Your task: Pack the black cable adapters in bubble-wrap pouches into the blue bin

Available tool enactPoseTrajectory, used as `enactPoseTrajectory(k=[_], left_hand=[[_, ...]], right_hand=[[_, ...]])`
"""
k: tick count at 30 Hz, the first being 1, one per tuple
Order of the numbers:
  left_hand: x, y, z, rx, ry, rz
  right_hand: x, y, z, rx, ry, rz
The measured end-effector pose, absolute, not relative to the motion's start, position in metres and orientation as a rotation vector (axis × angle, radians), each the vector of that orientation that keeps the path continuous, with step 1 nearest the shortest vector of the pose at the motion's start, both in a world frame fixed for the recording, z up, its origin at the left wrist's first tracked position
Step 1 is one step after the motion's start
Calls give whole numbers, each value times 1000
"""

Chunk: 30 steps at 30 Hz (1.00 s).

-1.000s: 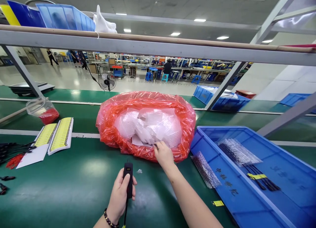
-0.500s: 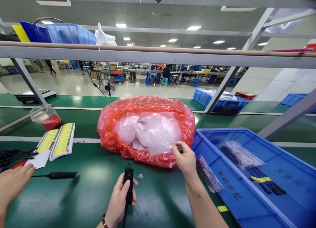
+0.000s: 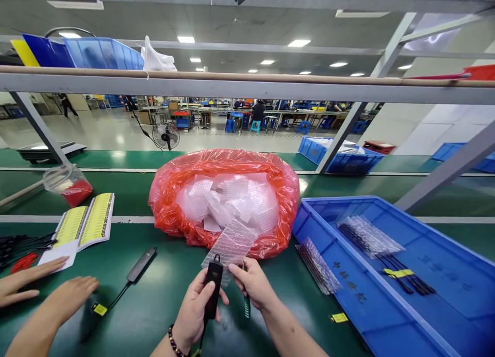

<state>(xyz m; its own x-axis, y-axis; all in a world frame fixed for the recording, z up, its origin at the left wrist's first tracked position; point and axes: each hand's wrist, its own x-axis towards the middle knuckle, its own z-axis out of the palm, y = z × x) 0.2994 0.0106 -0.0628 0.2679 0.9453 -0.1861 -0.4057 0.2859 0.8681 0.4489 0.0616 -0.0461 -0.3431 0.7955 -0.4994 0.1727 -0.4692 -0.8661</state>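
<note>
My left hand, a beaded bracelet at its wrist, grips a small black handheld device upright, its loop at the top and a cable hanging below. My right hand pinches a clear bubble-wrap bag by its lower end, close beside the device. From the same hand pokes a thin tool with a green striped end; its kind is unclear. Behind both hands sits a red plastic bag, its top rolled open around a heap of bubble-wrap bags.
At left, a co-worker's hands are near another black cabled device and yellow label sheets. A blue bin at right holds bubble-wrapped devices; another wrapped bundle lies against its side.
My right hand has drawn a bubble-wrap bag out of the heap, down and left toward the device. At left, a co-worker's second hand has appeared and a cabled device now lies farther right.
</note>
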Motion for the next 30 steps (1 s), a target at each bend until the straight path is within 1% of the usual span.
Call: enactPoseTrajectory(k=[5,9,12,14,18,23,26,28,30], left_hand=[[294,6,-68,922,665,933],[296,6,-74,951,596,886],[299,8,-73,918,662,934],[300,9,-72,868,740,994],[300,10,-68,792,878,1104],[301,16,-68,604,850,1343],[302,24,-66,458,928,1358],[301,32,-64,332,948,1381],[299,40,-59,172,946,1469]], right_hand=[[445,75,-55,-1434,-1063,1634],[447,79,-53,-1417,-1076,1606],[448,73,-49,-1374,-1340,1657],[448,69,-45,-1339,-1564,1625],[448,63,-38,-1324,-1821,1581],[442,58,-31,-1237,-2166,1674],[434,51,-34,-1311,-2167,1715],[427,45,-43,-1469,-2128,1625],[421,39,-58,-1515,-2215,1572]])
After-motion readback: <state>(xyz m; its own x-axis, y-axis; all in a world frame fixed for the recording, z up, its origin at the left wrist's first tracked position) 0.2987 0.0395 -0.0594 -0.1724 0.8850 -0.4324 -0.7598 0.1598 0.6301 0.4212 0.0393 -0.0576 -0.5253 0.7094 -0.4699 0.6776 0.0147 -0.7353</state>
